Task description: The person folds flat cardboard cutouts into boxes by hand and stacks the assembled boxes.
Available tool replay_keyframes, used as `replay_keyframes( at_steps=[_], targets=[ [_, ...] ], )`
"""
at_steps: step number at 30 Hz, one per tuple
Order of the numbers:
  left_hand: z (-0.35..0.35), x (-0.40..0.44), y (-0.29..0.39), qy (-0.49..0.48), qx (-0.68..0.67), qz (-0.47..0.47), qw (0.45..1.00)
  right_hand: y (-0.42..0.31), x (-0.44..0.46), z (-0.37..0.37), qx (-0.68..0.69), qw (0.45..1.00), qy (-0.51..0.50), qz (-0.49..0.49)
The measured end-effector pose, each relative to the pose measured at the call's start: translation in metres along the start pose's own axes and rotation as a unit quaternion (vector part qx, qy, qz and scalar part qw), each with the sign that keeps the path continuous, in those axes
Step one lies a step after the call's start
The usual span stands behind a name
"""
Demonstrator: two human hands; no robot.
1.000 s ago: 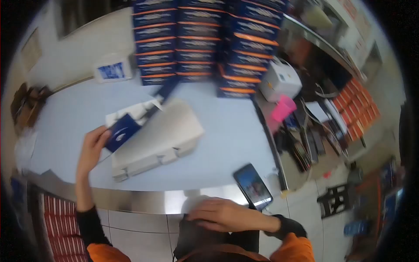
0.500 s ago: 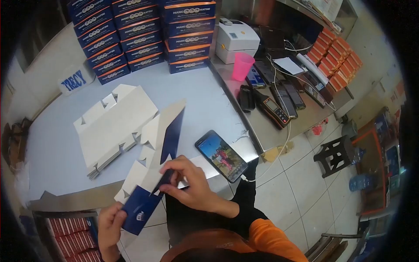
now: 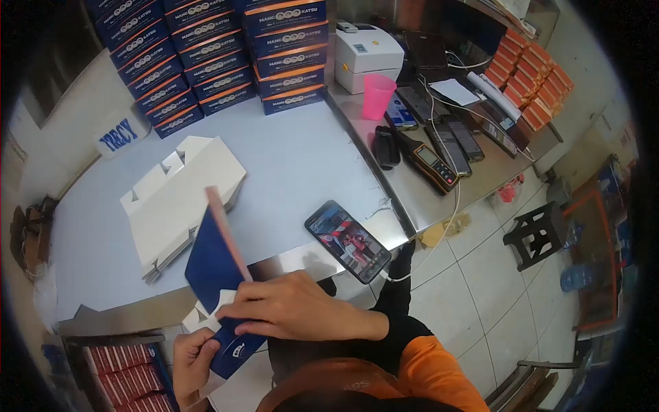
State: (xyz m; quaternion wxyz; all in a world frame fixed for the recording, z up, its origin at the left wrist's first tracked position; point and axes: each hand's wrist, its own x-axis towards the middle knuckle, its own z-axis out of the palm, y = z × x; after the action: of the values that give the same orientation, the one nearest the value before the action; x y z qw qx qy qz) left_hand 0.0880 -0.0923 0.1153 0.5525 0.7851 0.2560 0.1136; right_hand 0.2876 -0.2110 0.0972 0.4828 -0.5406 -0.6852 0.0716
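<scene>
A partly folded blue cardboard box (image 3: 211,257) with white inner flaps is held over the front edge of the table. My left hand (image 3: 191,360) grips its lower left corner, thumb on the blue outer face. Across its middle, my right hand (image 3: 285,307) has its fingers wrapped over a fold; its thumb is hidden. One blue panel with an orange edge stands up above the right hand. Just beyond lies a stack of flat, white-side-up box blanks (image 3: 184,196). A smartphone (image 3: 349,242) with a lit screen rests at the table edge, right of my hands.
Finished blue boxes (image 3: 291,56) stand in tall stacks at the back of the table (image 3: 302,165). On the side counter are a white label printer (image 3: 369,58), a pink cup (image 3: 378,97), a handheld meter (image 3: 431,163) and several phones. A cable (image 3: 446,230) hangs from the smartphone. A black stool (image 3: 534,235) stands right.
The long panel has swung up and left, now showing its blue outer side. My right hand has turned and lies flatter over the fold. The phone's screen picture has changed.
</scene>
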Motion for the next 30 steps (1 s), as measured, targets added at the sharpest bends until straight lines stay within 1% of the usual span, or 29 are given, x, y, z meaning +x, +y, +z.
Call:
replay_keyframes(
  at_steps=[1, 2, 3, 4, 6, 7, 8, 9, 10, 11, 12, 13, 14, 15, 17, 18, 19, 21, 22, 23, 24, 25, 26, 27, 28, 29, 30],
  targets=[
    [0.0, 0.0, 0.0, 0.001, 0.001, 0.0, 1.0, 0.002, 0.002, 0.003, 0.003, 1.0, -0.003, -0.015],
    [-0.001, 0.0, -0.001, 0.001, 0.021, 0.019, 1.0, 0.002, 0.003, 0.013, 0.0, 0.998, 0.001, -0.06],
    [-0.002, 0.001, -0.002, -0.001, 0.042, 0.038, 0.998, 0.002, 0.002, 0.017, 0.0, 0.998, 0.002, -0.061],
    [-0.007, 0.001, 0.0, -0.002, 0.043, 0.038, 0.998, 0.001, 0.001, 0.018, 0.001, 0.999, -0.004, -0.044],
    [-0.018, -0.002, 0.007, 0.002, 0.123, 0.087, 0.989, -0.001, 0.001, 0.015, -0.024, 0.999, -0.021, -0.006],
    [-0.018, -0.003, 0.006, 0.003, 0.125, 0.087, 0.988, 0.0, 0.001, 0.01, -0.023, 1.0, -0.02, -0.007],
    [-0.018, -0.008, 0.002, 0.108, -0.019, 0.119, 0.987, 0.001, 0.003, 0.004, -0.026, 0.999, 0.039, 0.013],
    [-0.021, -0.011, -0.001, 0.164, -0.107, 0.1, 0.976, 0.003, 0.005, -0.001, -0.029, 0.994, 0.098, 0.033],
    [-0.023, -0.013, -0.004, 0.223, -0.199, 0.092, 0.95, 0.005, 0.006, -0.005, -0.021, 0.989, 0.134, 0.059],
    [-0.024, -0.014, -0.003, 0.283, -0.282, 0.093, 0.912, 0.005, 0.007, -0.005, -0.021, 0.989, 0.135, 0.057],
    [-0.03, -0.007, -0.003, 0.248, -0.07, 0.199, 0.945, 0.003, 0.007, -0.004, -0.037, 0.989, 0.134, 0.052],
    [-0.034, -0.001, -0.002, 0.199, 0.147, 0.293, 0.924, 0.002, 0.007, -0.002, -0.052, 0.988, 0.133, 0.049],
    [-0.026, 0.005, 0.006, 0.177, 0.225, 0.313, 0.906, 0.003, 0.008, 0.001, -0.117, 0.99, 0.083, -0.015],
    [-0.017, 0.008, 0.014, 0.177, 0.225, 0.312, 0.906, 0.003, 0.006, 0.004, -0.117, 0.99, 0.083, -0.015],
    [-0.002, 0.01, 0.026, 0.079, 0.405, 0.262, 0.872, 0.0, 0.003, 0.008, -0.083, 0.993, -0.071, 0.037],
    [0.001, 0.01, 0.027, 0.159, 0.398, 0.255, 0.867, -0.004, 0.002, 0.004, -0.085, 0.992, -0.079, 0.045],
    [-0.002, 0.009, 0.029, 0.159, 0.398, 0.254, 0.867, -0.006, 0.002, 0.002, -0.085, 0.992, -0.079, 0.044],
    [-0.011, 0.007, 0.034, 0.273, 0.456, 0.238, 0.813, -0.009, 0.001, 0.001, -0.03, 0.999, -0.023, 0.036],
    [-0.01, 0.006, 0.028, 0.185, 0.434, 0.281, 0.836, -0.009, 0.0, 0.005, -0.029, 0.999, -0.022, 0.038],
    [-0.005, 0.009, 0.025, 0.185, 0.434, 0.281, 0.836, -0.009, -0.002, 0.013, -0.059, 0.997, -0.045, 0.032],
    [0.004, 0.013, 0.025, 0.109, 0.425, 0.281, 0.854, -0.007, -0.003, 0.016, -0.089, 0.993, -0.068, 0.025],
    [0.007, 0.015, 0.025, 0.033, 0.414, 0.279, 0.866, -0.004, -0.003, 0.017, -0.089, 0.993, -0.068, 0.024],
    [-0.008, 0.013, 0.021, -0.023, 0.439, 0.27, 0.857, 0.0, -0.004, 0.018, -0.076, 0.996, -0.046, 0.021],
    [-0.011, 0.011, 0.013, -0.024, 0.44, 0.27, 0.856, 0.002, -0.004, 0.018, -0.062, 0.998, -0.024, 0.019],
    [-0.011, 0.01, 0.001, 0.125, 0.385, 0.289, 0.867, 0.001, -0.004, 0.016, -0.061, 0.998, -0.023, 0.02],
    [-0.012, 0.012, -0.006, 0.271, 0.321, 0.301, 0.856, -0.001, -0.003, 0.013, -0.013, 0.999, 0.039, 0.016],
    [-0.018, 0.019, -0.008, 0.27, 0.32, 0.3, 0.857, -0.002, -0.002, 0.01, 0.036, 0.994, 0.101, 0.011]
  ],
)
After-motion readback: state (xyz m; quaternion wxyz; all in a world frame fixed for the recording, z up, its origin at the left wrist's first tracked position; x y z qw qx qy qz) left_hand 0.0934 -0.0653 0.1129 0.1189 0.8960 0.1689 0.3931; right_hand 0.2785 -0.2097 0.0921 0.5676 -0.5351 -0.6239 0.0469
